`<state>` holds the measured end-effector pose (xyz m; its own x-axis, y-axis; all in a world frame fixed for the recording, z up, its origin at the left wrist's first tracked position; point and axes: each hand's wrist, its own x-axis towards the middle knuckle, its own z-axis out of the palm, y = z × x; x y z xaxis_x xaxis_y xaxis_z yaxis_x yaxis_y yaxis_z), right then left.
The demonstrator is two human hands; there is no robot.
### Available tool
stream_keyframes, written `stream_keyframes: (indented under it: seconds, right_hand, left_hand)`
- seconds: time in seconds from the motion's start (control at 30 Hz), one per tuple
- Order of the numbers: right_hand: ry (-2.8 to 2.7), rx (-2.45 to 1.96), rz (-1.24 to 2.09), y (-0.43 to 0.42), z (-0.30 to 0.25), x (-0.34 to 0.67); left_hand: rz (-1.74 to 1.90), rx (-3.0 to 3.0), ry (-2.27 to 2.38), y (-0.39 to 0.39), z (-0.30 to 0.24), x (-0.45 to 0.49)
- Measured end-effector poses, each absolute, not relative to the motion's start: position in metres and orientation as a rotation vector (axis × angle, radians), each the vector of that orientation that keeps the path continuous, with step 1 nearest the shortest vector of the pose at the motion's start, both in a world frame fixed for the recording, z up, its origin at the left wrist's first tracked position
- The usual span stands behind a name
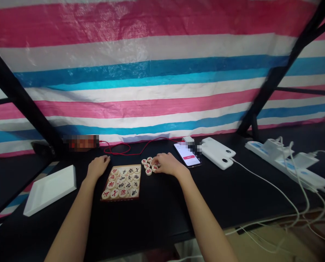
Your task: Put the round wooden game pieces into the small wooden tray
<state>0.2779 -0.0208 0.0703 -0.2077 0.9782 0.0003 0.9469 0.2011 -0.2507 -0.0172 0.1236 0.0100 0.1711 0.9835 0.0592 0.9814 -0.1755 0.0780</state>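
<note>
Head view shows our right hand point(168, 164) lying on the black table point(157, 214), its fingers bent down and drawn together over a small cluster of loose chess discs point(148, 166). The fingertips touch the nearest disc, but we cannot tell whether they pinch it or only rest on it. The other discs lie just to the left of the fingertips, flat, with red characters facing up. Our left hand point(98, 167) rests with its fingers loosely curled and holds nothing. It sits just beside the far left corner of the wooden box point(121, 198), which lies between our two forearms, filled with rows of discs marked in red and black. Nothing lies between the loose discs and the box. Right of our right hand, just beside the wrist, a phone point(187, 155) lies with its screen lit, and a white device point(218, 153) with a cable comes next. A power strip point(285, 161) lies well to the right. A white tray point(50, 190) sits left of the box, and a red cable point(124, 147) runs along the striped tarp point(157, 54).
</note>
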Motion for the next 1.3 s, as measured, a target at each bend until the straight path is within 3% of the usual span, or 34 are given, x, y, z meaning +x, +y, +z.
stream_keyframes:
  seconds: [0.47,0.67,0.9,1.3]
  right_hand:
    - [-2.38,-1.864,0.15,-0.022,0.067,0.268]
    - [-2.322,-1.514,0.05,-0.025,0.069,0.239]
    - [-2.617,-1.013,0.003,-0.039,0.045,0.174]
    - [-2.593,-1.099,0.174,-0.036,0.053,0.189]
  left_hand:
    - [0.14,2.393,2.016,0.125,0.01,-0.018]
    - [0.142,2.399,2.017,0.125,0.009,-0.018]
    - [0.149,2.413,2.024,0.125,0.009,-0.018]
    - [0.138,2.382,2.012,0.124,0.011,-0.018]
